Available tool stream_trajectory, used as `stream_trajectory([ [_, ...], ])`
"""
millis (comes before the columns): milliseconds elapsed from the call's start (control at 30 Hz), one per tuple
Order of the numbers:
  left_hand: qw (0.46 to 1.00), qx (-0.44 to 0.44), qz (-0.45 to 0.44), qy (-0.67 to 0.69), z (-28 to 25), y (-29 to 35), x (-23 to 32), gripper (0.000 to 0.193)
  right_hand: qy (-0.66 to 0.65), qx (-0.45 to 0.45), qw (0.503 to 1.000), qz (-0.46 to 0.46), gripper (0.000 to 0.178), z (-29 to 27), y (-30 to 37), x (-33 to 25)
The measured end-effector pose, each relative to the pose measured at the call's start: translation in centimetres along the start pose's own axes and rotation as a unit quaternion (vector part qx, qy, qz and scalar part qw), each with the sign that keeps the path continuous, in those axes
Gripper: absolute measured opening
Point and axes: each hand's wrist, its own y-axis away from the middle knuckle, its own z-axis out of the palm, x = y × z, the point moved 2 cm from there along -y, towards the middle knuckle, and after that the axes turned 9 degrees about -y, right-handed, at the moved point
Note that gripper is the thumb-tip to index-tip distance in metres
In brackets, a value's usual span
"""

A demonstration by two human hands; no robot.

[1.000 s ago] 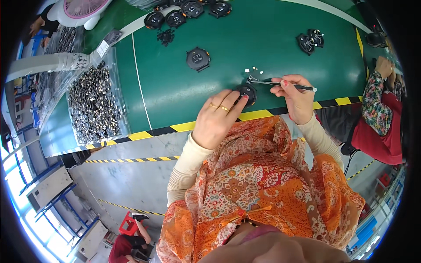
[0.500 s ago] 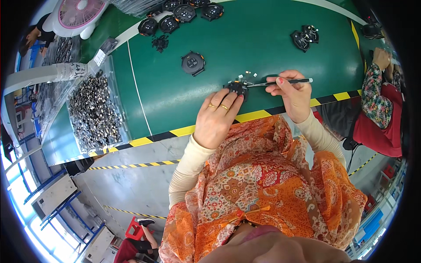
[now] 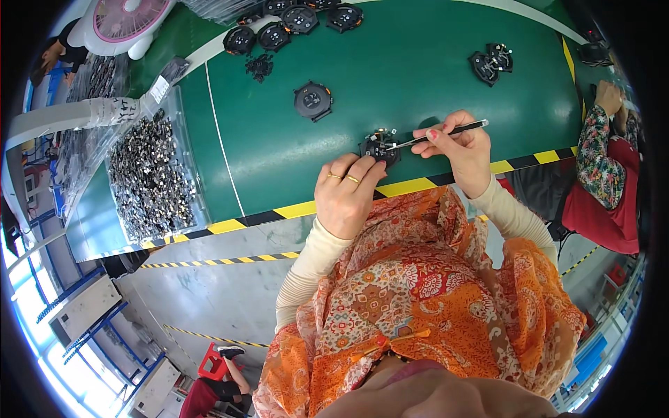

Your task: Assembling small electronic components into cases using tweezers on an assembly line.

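A round black part (image 3: pixel 379 148) lies on the green table (image 3: pixel 404 76) near its striped front edge. My left hand (image 3: pixel 347 194), with two rings, holds that part by its near side. My right hand (image 3: pixel 460 152) grips black tweezers (image 3: pixel 439 134) whose tip reaches into the top of the part. A few tiny pale pieces (image 3: pixel 385 131) lie just behind it.
Another round black part (image 3: pixel 313 101) sits further back, more in a row at the far edge (image 3: pixel 300 19) and two at the right (image 3: pixel 491 63). A clear tray of small dark pieces (image 3: pixel 150 177) stands left. A pink fan (image 3: pixel 122 17) is far left. A seated person (image 3: pixel 606 167) is right.
The view has shifted slightly; both hands stay on the round part, and the tweezers' tip has moved onto its top.
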Motion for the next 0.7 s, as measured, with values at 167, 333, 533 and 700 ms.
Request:
stream_trajectory([
  [167, 1.0, 0.004, 0.0, -0.005, 0.15, 0.13, -0.02, 0.028, 0.01, -0.003, 1.0, 0.016, 0.014, 0.28, -0.02, 0.0],
  [333, 1.0, 0.002, -0.017, -0.002, -0.12, -0.09, 0.26, 0.026, 0.021, -0.002, 1.0, 0.016, 0.014, 0.52, 0.0, -0.03],
  [533, 1.0, 0.002, -0.015, -0.003, -0.12, -0.01, 0.24, 0.026, 0.036, 0.002, 0.999, 0.028, 0.014, 0.68, -0.12, -0.29],
  [700, 1.0, 0.005, 0.007, -0.022, -0.12, 0.27, 0.17, 0.028, 0.041, 0.007, 0.999, 0.031, 0.014, 0.77, -0.24, -0.29],
])
